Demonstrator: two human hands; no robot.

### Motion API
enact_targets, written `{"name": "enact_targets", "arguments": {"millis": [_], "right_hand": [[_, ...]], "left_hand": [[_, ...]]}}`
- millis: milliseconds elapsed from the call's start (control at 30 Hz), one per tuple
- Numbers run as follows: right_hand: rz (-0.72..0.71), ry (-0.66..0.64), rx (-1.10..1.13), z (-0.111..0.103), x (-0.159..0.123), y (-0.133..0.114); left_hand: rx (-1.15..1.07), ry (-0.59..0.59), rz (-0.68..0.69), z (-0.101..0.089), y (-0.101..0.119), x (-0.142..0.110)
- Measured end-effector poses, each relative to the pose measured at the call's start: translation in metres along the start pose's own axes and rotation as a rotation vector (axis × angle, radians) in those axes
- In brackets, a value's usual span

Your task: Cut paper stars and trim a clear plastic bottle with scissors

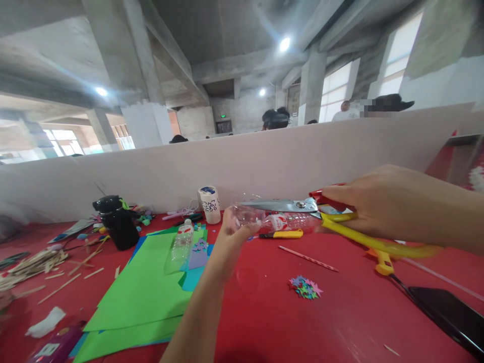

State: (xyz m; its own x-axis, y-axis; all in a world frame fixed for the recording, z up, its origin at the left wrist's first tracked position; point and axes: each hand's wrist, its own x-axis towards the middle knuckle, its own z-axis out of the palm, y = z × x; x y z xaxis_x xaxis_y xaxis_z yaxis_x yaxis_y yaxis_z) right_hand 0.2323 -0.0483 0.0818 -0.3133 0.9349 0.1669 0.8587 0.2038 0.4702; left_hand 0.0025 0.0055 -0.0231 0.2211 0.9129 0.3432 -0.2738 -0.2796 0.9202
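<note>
Scissors (300, 204) reaching over clear plastic piece (249, 214)

Your left hand (230, 242) is pinching the clear plastic piece between thumb and fingers. Your right hand (378, 201) is gripping the scissors, aiming them leftward. Colored stars (305, 287) are lying nearer you, between both hands.

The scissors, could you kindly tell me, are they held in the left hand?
No, the right hand grips the scissors by their handles, while the left hand holds a clear plastic piece.

Pencil (308, 258) behind stars (305, 287), paper (143, 287) left
</note>
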Motion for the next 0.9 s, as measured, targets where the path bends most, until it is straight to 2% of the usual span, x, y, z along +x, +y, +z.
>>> {"name": "enact_targets", "arguments": {"millis": [167, 367, 633, 900], "right_hand": [[0.019, -0.001, 0.052, -0.006, -0.007, -0.013], [0.042, -0.003, -0.035, -0.006, -0.007, -0.017], [0.014, 0.040, -0.038, 0.000, -0.009, -0.010], [-0.002, 0.067, 0.003, 0.003, -0.005, -0.018]], "left_hand": [[0.025, 0.029, 0.068, 0.004, -0.003, 0.000], [0.111, 0.134, 0.082, 0.007, -0.006, 0.001], [0.121, 0.100, 0.096, 0.009, -0.001, 0.000], [0.177, 0.165, 0.084, 0.012, -0.002, -0.002]]}}
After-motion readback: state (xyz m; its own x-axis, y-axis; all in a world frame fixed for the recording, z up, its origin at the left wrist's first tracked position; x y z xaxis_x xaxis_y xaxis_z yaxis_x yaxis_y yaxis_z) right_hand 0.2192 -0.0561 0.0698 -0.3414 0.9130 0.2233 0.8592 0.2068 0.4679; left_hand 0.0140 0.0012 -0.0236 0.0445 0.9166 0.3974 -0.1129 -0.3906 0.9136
